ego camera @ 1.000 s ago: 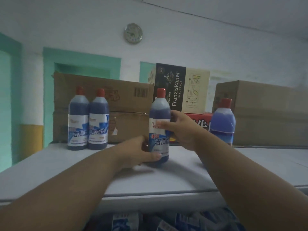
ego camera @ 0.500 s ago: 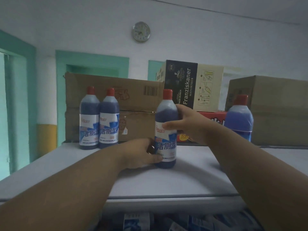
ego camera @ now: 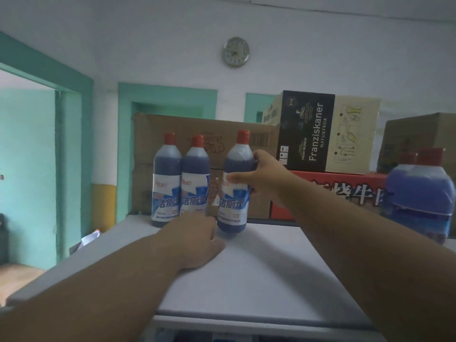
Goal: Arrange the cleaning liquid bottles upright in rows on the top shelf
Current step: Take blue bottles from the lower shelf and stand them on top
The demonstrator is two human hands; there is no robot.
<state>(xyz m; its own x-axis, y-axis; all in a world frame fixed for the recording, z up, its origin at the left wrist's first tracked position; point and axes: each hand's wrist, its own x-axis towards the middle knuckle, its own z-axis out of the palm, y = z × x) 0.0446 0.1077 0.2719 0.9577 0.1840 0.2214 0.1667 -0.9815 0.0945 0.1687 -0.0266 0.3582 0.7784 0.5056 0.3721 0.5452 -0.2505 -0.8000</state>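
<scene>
Near the shelf's (ego camera: pixel 283 255) back edge, right hand (ego camera: pixel 261 180) grasps the upright third bottle (ego camera: pixel 235 186), just right of the pair (ego camera: pixel 181 183); left hand (ego camera: pixel 197 239) rests loosely curled at its base.

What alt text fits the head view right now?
Right hand grips a red-capped bottle upright on the white shelf, beside two standing bottles. Left hand rests near its base; boxes behind.
</scene>
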